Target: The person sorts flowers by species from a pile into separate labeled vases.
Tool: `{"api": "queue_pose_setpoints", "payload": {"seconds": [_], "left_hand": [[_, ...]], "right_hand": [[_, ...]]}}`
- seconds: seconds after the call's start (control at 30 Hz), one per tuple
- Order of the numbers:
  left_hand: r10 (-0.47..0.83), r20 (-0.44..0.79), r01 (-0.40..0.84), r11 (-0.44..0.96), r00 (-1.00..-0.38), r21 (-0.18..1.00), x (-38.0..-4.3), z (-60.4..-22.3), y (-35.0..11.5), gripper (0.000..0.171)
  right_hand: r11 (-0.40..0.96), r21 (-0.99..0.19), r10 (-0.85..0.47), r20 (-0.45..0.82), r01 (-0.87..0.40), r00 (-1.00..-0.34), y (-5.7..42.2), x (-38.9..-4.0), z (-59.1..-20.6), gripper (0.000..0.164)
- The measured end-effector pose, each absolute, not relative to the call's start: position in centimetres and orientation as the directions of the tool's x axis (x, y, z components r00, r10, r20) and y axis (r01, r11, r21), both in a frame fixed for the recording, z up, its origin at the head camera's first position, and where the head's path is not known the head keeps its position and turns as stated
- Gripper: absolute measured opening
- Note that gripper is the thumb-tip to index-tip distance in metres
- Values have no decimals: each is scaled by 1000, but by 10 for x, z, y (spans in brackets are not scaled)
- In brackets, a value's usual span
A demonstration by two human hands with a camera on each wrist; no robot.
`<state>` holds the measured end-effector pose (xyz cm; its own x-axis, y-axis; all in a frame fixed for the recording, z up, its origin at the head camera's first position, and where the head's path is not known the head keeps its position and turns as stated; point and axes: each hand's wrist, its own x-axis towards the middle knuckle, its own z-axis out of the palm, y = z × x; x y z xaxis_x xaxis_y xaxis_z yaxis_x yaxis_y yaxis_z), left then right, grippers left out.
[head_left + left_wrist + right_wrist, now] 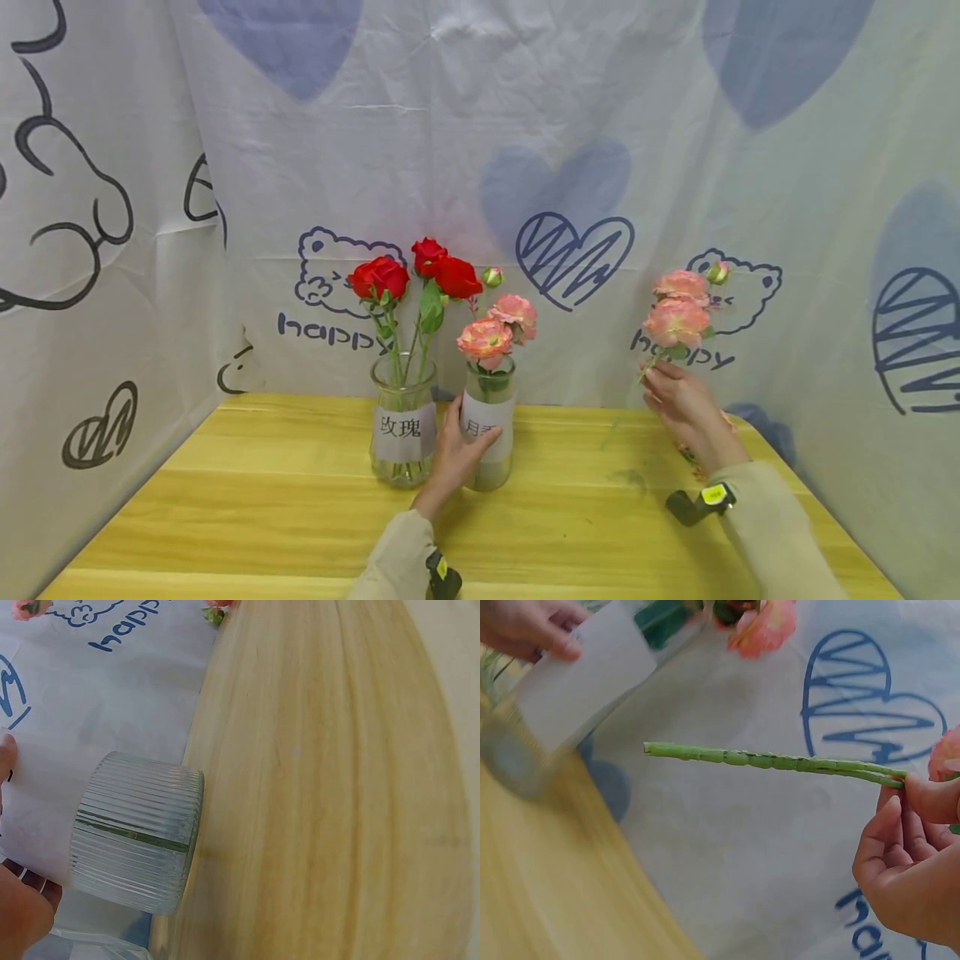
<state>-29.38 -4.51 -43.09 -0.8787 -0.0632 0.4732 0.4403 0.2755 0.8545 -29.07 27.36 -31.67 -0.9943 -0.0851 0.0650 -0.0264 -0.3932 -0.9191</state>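
My left hand (456, 452) grips a clear glass vase (491, 477) with a white label, thumb across the front. Pink roses (486, 340) stand in that vase; its ribbed base (139, 832) and a green stem inside show in the left wrist view. Over the table's right side, my right hand (686, 407) pinches a spray of pink roses (677, 322) with a bud, held up in the air. Its cut stem (772, 760) sticks out past the fingers, pointing left in the right wrist view.
Left of the gripped vase stands another labelled glass vase (402, 475) holding red roses (379, 278). Partly hidden behind my right hand, more pink blooms and leaves (688, 454) lie on the wooden table (247, 500). A printed cloth (450, 125) hangs behind.
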Motion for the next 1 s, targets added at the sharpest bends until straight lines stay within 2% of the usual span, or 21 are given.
{"api": "queue_pose_setpoints", "payload": {"seconds": [0.23,0.53,0.83,1.0], "left_hand": [[-55,473,444,265,-879,856,-293,-430,-46,80],[-55,481,451,270,-875,851,-293,-431,-45,79],[-53,471,440,277,-881,854,-292,-431,-46,80],[-52,469,437,283,-882,854,-293,-430,-46,79]], "right_hand": [[-444,-895,-63,73,-38,-995,255,-293,-289,24],[-585,-810,-106,127,-42,-986,229,-305,-263,23],[-655,-755,-52,84,-29,-995,204,-315,-251,18],[-675,-737,-36,71,-28,-997,197,-320,-248,21]]}}
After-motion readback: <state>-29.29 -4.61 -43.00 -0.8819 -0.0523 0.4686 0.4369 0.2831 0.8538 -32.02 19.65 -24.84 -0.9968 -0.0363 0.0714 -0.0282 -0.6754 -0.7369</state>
